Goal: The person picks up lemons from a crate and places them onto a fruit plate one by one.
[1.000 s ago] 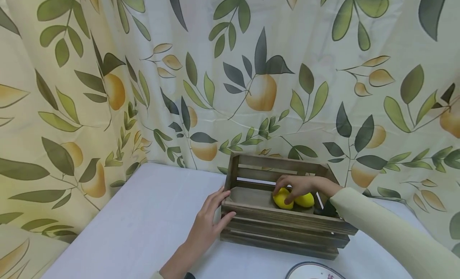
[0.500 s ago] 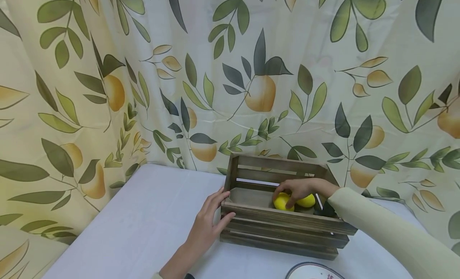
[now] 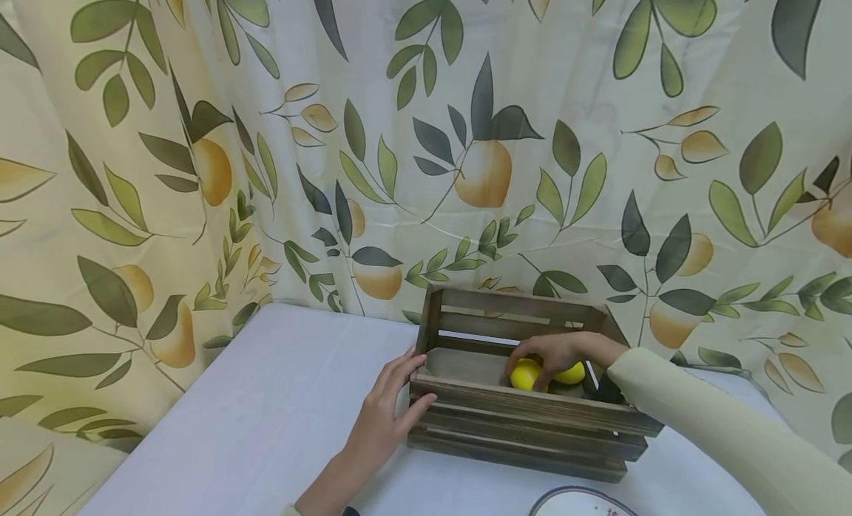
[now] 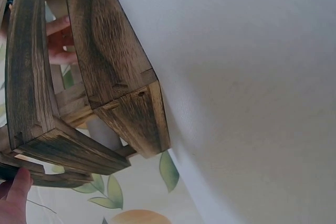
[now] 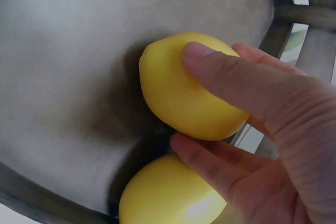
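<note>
A dark wooden slatted crate stands on the white table. Inside, my right hand pinches a yellow lemon between thumb and fingers. The right wrist view has the thumb on top of it, with fingers behind and below. A second lemon lies beside it, partly covered by my fingers. My left hand rests on the crate's left end, fingers along the side edge and thumb against the front slat. In the left wrist view, one fingertip touches a slat, and my right hand shows through the gaps.
A white plate with a dark rim is cut off by the bottom edge, in front of the crate. A leaf-and-fruit patterned curtain hangs behind the white table. A dark shape sits beneath my right wrist.
My right hand has sunk slightly into the crate and closed around the nearer lemon, which has shifted a little. The left hand has stayed in place.
</note>
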Tool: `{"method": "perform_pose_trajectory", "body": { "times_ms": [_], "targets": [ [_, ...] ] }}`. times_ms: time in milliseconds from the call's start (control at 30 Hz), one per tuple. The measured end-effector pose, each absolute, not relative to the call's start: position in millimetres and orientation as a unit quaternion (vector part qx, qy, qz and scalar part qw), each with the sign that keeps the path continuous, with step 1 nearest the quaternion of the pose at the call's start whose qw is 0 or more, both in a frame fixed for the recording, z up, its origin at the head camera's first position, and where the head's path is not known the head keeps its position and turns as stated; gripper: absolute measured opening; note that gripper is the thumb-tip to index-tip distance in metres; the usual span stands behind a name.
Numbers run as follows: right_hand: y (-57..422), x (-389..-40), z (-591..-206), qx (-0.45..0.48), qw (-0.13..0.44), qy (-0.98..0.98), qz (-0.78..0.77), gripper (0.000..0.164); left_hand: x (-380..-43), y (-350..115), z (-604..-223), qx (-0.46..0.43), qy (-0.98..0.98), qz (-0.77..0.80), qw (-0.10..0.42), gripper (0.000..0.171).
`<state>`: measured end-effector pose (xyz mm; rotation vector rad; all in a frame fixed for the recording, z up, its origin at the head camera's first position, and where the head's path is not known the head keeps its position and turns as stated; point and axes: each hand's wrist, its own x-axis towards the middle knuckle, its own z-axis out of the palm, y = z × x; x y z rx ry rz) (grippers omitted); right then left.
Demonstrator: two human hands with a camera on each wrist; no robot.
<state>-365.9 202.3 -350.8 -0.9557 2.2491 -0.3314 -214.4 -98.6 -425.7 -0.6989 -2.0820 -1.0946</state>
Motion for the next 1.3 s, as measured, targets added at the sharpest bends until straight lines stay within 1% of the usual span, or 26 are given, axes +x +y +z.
{"method": "perform_pose_trajectory", "body": {
  "times_ms": [167, 467, 667, 800, 1133, 1300],
  "targets": [
    [202.2, -366.7, -351.7, -0.378, 0.328, 0.858, -0.112, 0.041, -213.7, -99.4, -425.9, -0.271, -0.798, -0.42, 0.338, 0.057],
    [203.6, -365.8, -351.0, -0.361, 0.354, 0.852, -0.139, 0.044, -214.2, -97.8, -425.2, -0.273, -0.798, -0.423, 0.33, 0.055],
    [204.0, -366.5, -350.1, -0.382, 0.362, 0.833, -0.167, 0.041, -213.0, -98.1, -423.7, -0.271, -0.8, -0.42, 0.33, 0.055],
    [202.7, -367.2, -349.2, -0.387, 0.36, 0.83, -0.178, 0.038, -212.7, -98.9, -422.5, -0.271, -0.8, -0.421, 0.33, 0.055],
    [200.4, -366.0, -343.9, -0.395, 0.348, 0.826, -0.2, 0.037, -215.7, -101.1, -424.2, -0.278, -0.796, -0.42, 0.336, 0.055],
    [200.2, -363.4, -340.6, -0.407, 0.328, 0.826, -0.212, 0.039, -214.2, -101.2, -424.8, -0.277, -0.799, -0.42, 0.329, 0.055]
  ]
}}
